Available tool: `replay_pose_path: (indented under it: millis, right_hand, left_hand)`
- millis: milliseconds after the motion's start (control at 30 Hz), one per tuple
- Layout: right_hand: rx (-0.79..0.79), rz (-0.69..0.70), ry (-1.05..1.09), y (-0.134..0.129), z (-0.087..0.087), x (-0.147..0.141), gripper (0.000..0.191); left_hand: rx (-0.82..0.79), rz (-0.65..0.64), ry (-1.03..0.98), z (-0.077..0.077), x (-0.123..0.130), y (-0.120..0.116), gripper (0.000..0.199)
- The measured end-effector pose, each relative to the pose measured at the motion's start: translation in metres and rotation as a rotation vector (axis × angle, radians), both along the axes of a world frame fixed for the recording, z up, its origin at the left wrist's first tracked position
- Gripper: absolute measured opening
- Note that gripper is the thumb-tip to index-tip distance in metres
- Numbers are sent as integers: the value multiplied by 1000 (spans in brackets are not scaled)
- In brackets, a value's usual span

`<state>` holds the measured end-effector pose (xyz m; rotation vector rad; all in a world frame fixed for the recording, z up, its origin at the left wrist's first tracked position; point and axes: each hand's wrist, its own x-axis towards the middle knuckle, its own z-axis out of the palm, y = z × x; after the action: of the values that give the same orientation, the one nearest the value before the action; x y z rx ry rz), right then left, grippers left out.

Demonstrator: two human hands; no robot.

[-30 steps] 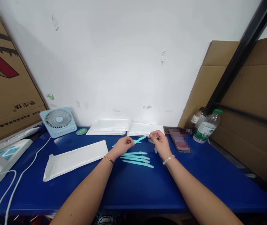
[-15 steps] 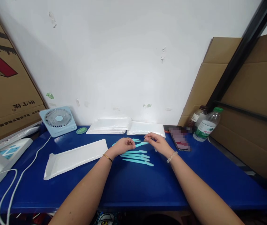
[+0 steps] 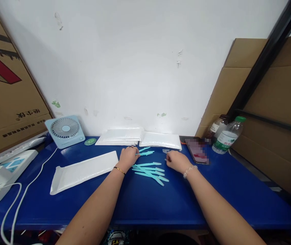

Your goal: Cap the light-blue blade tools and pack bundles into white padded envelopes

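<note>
Several slim turquoise tools (image 3: pixel 149 169) lie fanned and partly crossed on the blue table, between and just in front of my hands. My left hand (image 3: pixel 129 157) has its fingers closed on a turquoise tool (image 3: pixel 147 153) behind that group, with another thin turquoise piece beside it. To the right, my right hand (image 3: pixel 175 161) is closed, its fingertips around a small clear piece that shows only in part. Close behind the right fingers lies a small clear plastic piece (image 3: pixel 165 150).
A flat white padded envelope (image 3: pixel 85 173) lies at left. White envelope stacks (image 3: pixel 121 135) stand against the wall. A blue fan (image 3: pixel 65 131) and a power strip (image 3: pixel 14 170) are on the left; a phone (image 3: pixel 197 150) and bottles (image 3: pixel 227 136) are on the right.
One more turquoise tool lies across the front group. My left hand has moved back and left to the rear tools. My right hand has moved slightly right and its fingers have curled in.
</note>
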<state>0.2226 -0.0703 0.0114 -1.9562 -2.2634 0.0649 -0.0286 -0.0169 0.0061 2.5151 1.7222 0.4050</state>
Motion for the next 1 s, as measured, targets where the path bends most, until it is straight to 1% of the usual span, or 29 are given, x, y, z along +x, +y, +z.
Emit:
replay_pose_path:
  millis: [67, 133, 333, 433, 500, 600, 767, 1000]
  right_hand:
    - [34, 11, 21, 1, 0, -1, 8]
    - [72, 25, 121, 3, -1, 1, 11]
    - [158, 45, 671, 11, -2, 9, 24]
    - [184, 81, 880, 12, -3, 7, 26]
    - [197, 109, 980, 12, -3, 5, 25]
    - [208, 137, 1033, 11, -3, 3, 21]
    - [203, 170, 1010, 11, -4, -1, 19]
    - [157, 240, 1048, 11, -8, -5, 19]
  left_hand:
    - [13, -9, -2, 1, 0, 0, 16]
    - [31, -21, -23, 4, 0, -1, 19]
    - [-9, -74, -138, 14, 4, -8, 22]
    - [-41, -116, -155, 15, 6, -9, 22]
    - [-56, -141, -169, 14, 6, -9, 22]
    - [-73, -166, -194, 13, 6, -8, 22]
    - [-80, -196, -212, 13, 7, -9, 21]
    - [-77, -224, -225, 14, 8, -12, 23]
